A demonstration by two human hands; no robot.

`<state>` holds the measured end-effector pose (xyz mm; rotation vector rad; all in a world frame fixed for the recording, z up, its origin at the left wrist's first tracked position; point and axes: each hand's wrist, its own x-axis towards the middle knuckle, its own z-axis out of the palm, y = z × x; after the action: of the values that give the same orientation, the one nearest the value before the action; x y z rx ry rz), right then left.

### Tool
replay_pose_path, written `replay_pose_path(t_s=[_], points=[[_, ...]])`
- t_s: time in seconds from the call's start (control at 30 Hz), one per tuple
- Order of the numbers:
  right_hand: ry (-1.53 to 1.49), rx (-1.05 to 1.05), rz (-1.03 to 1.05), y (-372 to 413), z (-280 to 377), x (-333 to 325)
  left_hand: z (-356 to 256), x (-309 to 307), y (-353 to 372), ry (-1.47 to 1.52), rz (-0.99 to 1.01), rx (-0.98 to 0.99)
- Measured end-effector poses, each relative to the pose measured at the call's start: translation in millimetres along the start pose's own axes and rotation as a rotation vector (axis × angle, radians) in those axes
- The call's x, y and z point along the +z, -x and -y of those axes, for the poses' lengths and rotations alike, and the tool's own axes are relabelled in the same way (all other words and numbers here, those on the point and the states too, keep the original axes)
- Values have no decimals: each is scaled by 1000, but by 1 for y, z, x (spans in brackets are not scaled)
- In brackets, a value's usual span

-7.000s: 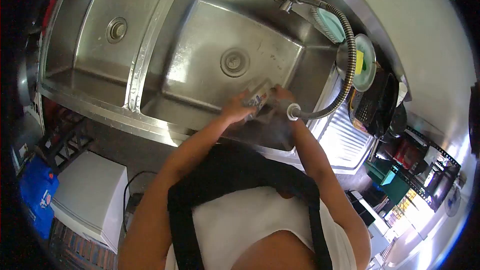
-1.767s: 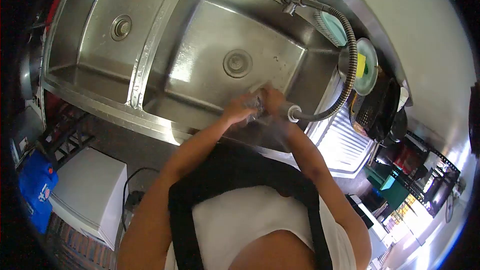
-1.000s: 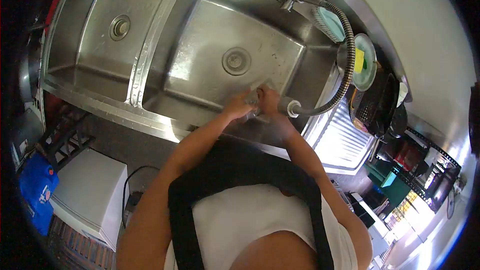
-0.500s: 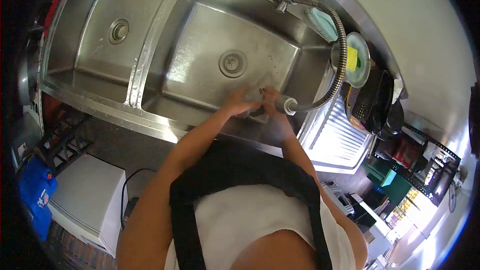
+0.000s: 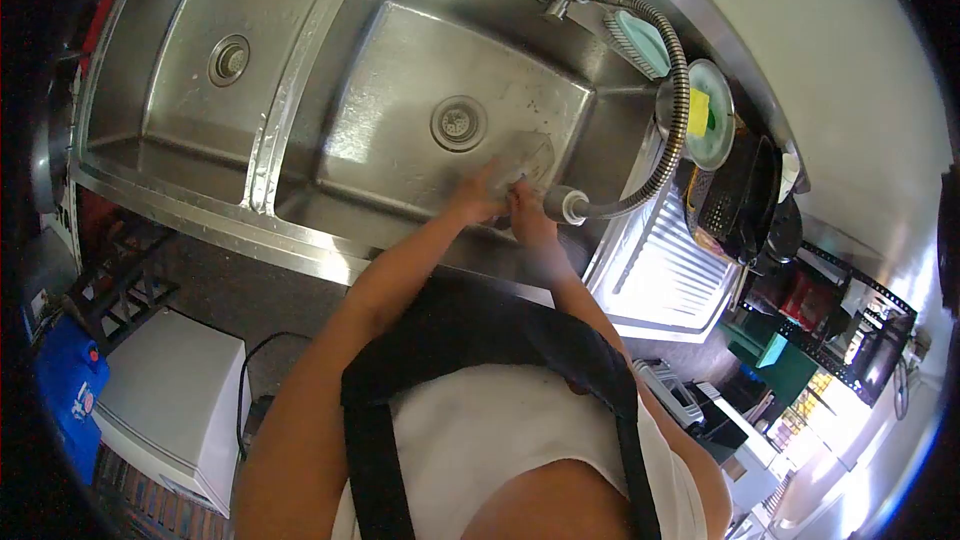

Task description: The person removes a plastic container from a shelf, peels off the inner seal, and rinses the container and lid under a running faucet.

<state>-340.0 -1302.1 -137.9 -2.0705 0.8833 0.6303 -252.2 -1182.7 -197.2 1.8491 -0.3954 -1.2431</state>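
Note:
Both my hands are over the right basin (image 5: 400, 70) of a steel double sink. My left hand (image 5: 475, 198) grips the near edge of a clear plastic container (image 5: 527, 155) that tilts toward the drain (image 5: 458, 123). My right hand (image 5: 524, 210) touches the same container from the right, fingers closed on its edge. The spray head (image 5: 566, 205) of the coiled metal hose (image 5: 680, 90) hangs right beside my right hand. Whether water is running cannot be made out.
The left basin (image 5: 170, 90) has its own drain. A green brush (image 5: 640, 40) and a dish with a yellow-green sponge (image 5: 700, 112) sit behind the sink. A ribbed drainboard (image 5: 660, 275) and a black basket (image 5: 735, 200) lie right. A white box (image 5: 170, 410) stands on the floor.
My hands have shifted slightly toward the drain, and the clear container now sticks out further past my fingers. Seven seconds ago it showed a blue label; that is hidden now.

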Motion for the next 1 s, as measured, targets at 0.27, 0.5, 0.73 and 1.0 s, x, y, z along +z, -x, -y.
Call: replay_pose_path(t_s=[0.27,0.5,0.73,1.0], points=[[359,-488,-383,-79,-90,41,3,3,0,-16,-27,48],[367,50,287,-46,-11,5,3,-5,9,-2,-16,23],[253,18,133,-61,-40,24,22,5,0,98,-37,-6],[-44,-597,-327,-13,1,15,2,-14,11,37,6,-13]])
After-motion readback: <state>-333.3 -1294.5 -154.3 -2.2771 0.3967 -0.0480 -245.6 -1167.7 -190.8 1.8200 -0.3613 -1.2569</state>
